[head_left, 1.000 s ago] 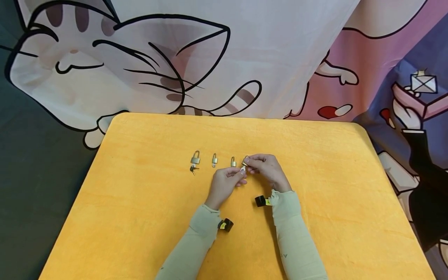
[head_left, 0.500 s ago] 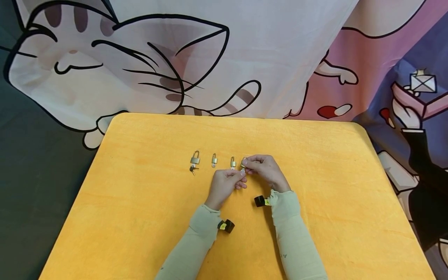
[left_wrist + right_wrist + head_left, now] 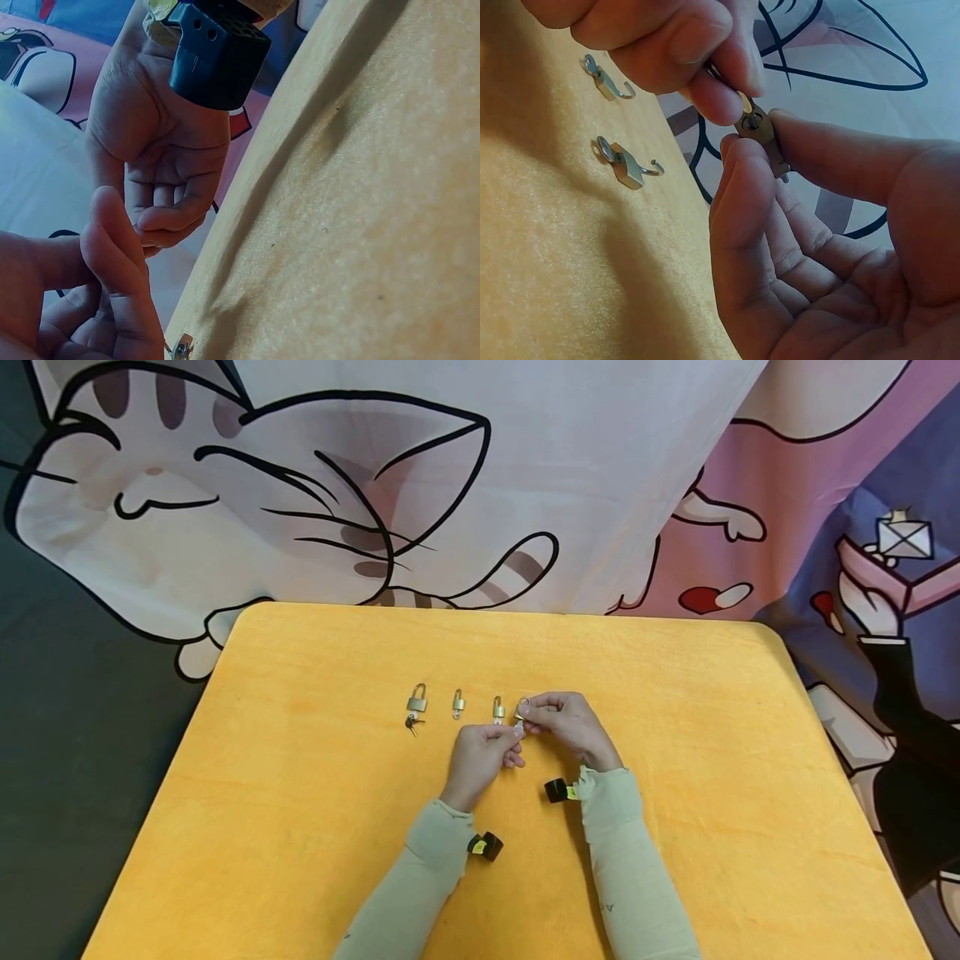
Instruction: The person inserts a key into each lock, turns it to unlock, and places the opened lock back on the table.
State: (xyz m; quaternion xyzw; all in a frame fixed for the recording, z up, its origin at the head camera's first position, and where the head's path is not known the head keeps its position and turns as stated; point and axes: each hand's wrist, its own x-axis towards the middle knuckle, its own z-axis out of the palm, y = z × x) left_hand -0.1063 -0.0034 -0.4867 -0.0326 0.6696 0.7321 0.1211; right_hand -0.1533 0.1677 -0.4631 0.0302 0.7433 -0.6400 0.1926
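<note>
A small brass padlock (image 3: 761, 139) is pinched between the thumb and fingers of my right hand (image 3: 570, 725), its keyhole end facing my left hand. My left hand (image 3: 478, 762) pinches a key (image 3: 745, 103) at that keyhole; the fingers hide most of the key. Left of the hands, three more padlocks lie in a row: a larger padlock (image 3: 417, 702) with its keys (image 3: 413, 724), a small padlock (image 3: 458, 702), and another padlock (image 3: 498, 710) nearest my left fingers. In the right wrist view, two lying padlocks show raised, open shackles, the nearer padlock (image 3: 628, 166) with a key ring.
The yellow table (image 3: 300, 827) has a far edge against a cartoon-printed cloth (image 3: 600, 485). Small black wrist cameras sit at both cuffs, the left camera (image 3: 491, 846) and the right camera (image 3: 557, 790), close above the tabletop.
The held padlock and key have shifted slightly left and toward me, and the padlock's tilt has changed a little. My left hand has drawn back slightly; the lying padlocks stay in place.
</note>
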